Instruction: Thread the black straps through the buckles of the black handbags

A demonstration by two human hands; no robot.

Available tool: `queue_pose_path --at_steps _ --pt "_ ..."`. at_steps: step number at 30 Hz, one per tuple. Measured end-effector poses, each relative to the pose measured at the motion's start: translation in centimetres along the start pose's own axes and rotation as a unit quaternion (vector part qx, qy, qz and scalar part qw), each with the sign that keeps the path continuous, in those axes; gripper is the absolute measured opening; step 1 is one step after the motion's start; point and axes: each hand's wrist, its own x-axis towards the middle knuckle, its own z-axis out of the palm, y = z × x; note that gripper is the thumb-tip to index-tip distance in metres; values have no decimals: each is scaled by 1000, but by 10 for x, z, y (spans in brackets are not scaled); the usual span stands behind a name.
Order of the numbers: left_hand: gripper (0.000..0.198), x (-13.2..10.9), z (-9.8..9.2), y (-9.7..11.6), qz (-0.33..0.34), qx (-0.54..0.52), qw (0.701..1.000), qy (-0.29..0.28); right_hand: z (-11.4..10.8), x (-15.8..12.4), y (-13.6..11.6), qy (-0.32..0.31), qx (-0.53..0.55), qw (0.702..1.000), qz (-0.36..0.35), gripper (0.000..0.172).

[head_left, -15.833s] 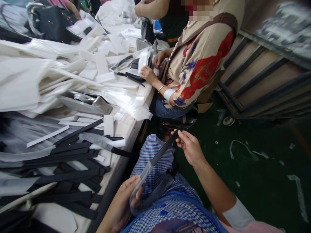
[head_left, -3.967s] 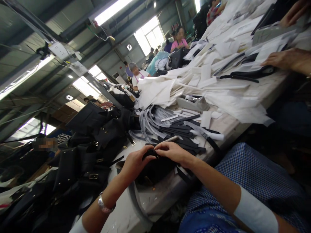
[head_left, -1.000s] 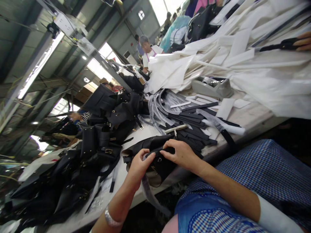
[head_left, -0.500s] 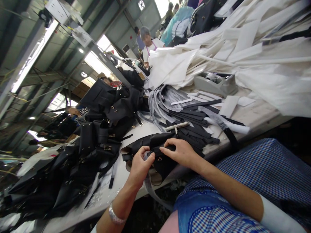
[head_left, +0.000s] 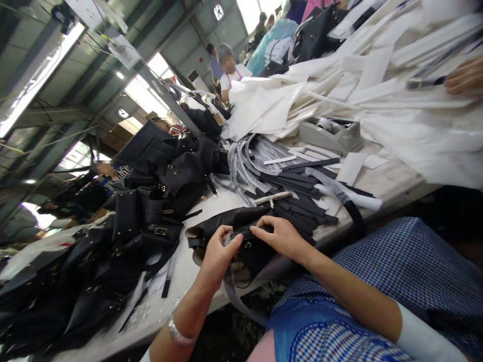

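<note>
A black handbag (head_left: 260, 255) with gold-coloured metal fittings lies on its side at the table's front edge, below my hands. My left hand (head_left: 218, 254) pinches a black strap wrapped in clear plastic (head_left: 236, 297), whose wrapped length hangs down past the table edge. Close beside it, my right hand (head_left: 282, 237) is closed, thumb and fingertips pinching the black strap end (head_left: 245, 233) against the bag. Exactly where strap and bag meet is hard to make out between the fingers. A small metal ring (head_left: 248, 245) shows just under the fingertips.
A heap of black bags (head_left: 124, 251) covers the left side. Behind my hands lie several black straps (head_left: 290, 181), a pale-handled tool (head_left: 272, 197) and a grey tape dispenser (head_left: 332, 134). White sheets (head_left: 271, 100) pile up behind. Another person's hand (head_left: 466, 78) is at the right edge.
Another person's hand has come into view at the right edge. The view has shifted slightly. My hands keep nearly the same hold on the strap.
</note>
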Motion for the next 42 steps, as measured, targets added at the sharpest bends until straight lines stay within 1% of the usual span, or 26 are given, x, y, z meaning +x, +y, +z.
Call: queue_pose_path --at_steps 9,12,15,18,21,24,25,27,28,29,30,32,33,34,36,38,40,42 --pt "33 -3 -4 -2 -24 -17 999 -22 3 1 9 -17 -16 1000 2 27" --pt "32 -4 -4 -4 -11 -9 1000 -13 2 -2 6 -20 -13 1000 3 26" --pt "30 -5 -3 -2 5 32 999 1 0 -5 0 -18 -19 1000 4 25" --pt "32 -7 1 1 1 56 998 11 -1 -7 -3 -5 -31 999 0 25" --pt "34 -6 3 2 -2 72 997 23 2 -8 -2 5 -46 999 -6 24" --pt "31 -3 4 -1 13 106 994 35 5 -9 3 9 -58 998 -29 23" --pt "30 -2 3 -2 19 116 992 39 4 -9 4 2 -60 997 -42 23" --pt "27 -1 3 -5 32 130 990 47 -3 -6 6 -45 -60 994 -74 26" --pt "26 -2 3 -6 36 132 989 51 -8 -3 6 -70 -68 991 -90 28" --pt "25 -2 2 -7 38 132 989 53 -15 2 6 -81 -97 987 -100 30" --pt "24 -3 2 -9 40 131 989 55 -22 9 5 -76 -145 981 -103 32" --pt "24 -5 2 -12 42 125 990 56 -34 29 5 -24 -265 960 -86 33" --pt "24 -5 2 -14 45 120 990 55 -38 41 5 3 -320 945 -68 30" --pt "24 -6 3 -15 49 113 991 56 -41 53 7 16 -363 930 -50 26" --pt "24 -6 3 -18 53 95 992 57 -42 76 12 9 -413 911 -17 20" --pt "25 -6 3 -18 48 74 995 56 -37 94 18 -9 -453 891 15 17" --pt "27 -5 4 -18 40 52 997 51 -32 104 23 -28 -480 876 43 18" --pt "30 -3 4 -17 40 42 997 47 -30 109 26 -47 -491 867 64 24"
